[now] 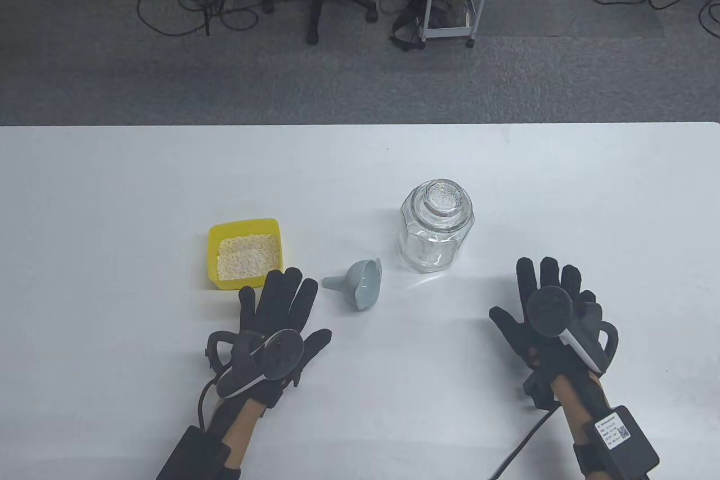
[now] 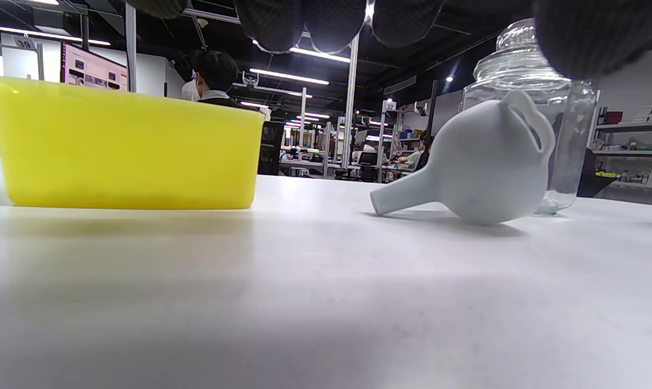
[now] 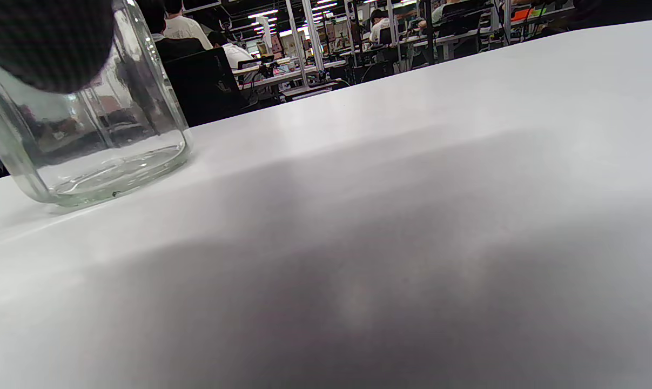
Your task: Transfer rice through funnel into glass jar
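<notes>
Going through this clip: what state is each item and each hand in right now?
glass jar: upright, empty, glass lid on.
funnel: lying on its side on the table, spout toward the tub.
yellow tub: upright, holding rice.
left hand: fingers spread, holding nothing.
right hand: fingers spread, holding nothing.

A plain white, smooth-topped table [image 1: 112, 210] carries everything here. Left of centre stands a square yellow plastic tub [image 1: 244, 253] holding white rice grains [image 1: 248, 258]. Just to its right, apart from it, a small grey-blue plastic funnel [image 1: 360, 284] lies on its side, its spout pointing toward the tub and its wide mouth facing the right. Beyond the funnel, further right and a little farther back, a clear faceted glass jar [image 1: 437, 227] stands upright with its round glass stopper lid [image 1: 445, 197] seated on top, near the funnel but not touching it.
</notes>
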A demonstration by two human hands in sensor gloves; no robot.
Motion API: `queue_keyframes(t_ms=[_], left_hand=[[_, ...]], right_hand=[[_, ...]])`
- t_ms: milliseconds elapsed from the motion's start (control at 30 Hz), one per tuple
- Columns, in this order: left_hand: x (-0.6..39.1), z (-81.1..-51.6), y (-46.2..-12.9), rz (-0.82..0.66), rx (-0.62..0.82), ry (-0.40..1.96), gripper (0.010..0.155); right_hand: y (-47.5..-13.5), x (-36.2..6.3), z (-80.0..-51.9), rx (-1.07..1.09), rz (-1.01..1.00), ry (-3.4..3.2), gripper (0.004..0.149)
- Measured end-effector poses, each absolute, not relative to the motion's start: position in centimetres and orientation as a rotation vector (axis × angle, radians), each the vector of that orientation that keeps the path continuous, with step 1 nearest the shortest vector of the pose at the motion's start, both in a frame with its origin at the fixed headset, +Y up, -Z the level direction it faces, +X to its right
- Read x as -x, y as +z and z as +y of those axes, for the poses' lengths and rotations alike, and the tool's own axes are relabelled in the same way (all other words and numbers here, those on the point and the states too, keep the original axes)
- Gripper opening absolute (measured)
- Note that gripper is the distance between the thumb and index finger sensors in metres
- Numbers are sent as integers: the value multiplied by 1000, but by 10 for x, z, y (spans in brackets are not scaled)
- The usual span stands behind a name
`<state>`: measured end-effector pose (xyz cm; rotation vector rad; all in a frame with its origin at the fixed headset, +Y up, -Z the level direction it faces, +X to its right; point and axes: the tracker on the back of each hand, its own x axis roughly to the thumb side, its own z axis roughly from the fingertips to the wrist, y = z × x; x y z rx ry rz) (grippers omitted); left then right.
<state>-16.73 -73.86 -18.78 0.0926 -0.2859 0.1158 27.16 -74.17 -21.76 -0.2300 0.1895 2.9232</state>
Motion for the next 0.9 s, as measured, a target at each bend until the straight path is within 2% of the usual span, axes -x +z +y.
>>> queue_keyframes(t_ms=[133, 200, 367, 467, 700, 900], left_hand=[[168, -736, -186, -285, -110, 128, 86], [169, -735, -186, -286, -117, 134, 85], [169, -735, -186, -290, -116, 140, 84], [169, -735, -186, -292, -113, 145, 84], [170, -734, -186, -290, -120, 155, 82], [168, -735, -187, -295, -120, 159, 82]], right_hand=[[-219, -269, -727, 219, 104, 2837, 91], [-225, -262, -710, 204, 26, 2795, 90], [-258, -220, -658, 131, -58, 2764, 89], [-282, -194, -641, 111, -58, 2773, 88], [-326, -161, -640, 171, 9, 2791, 82], [-337, -158, -644, 158, -5, 2795, 77]])
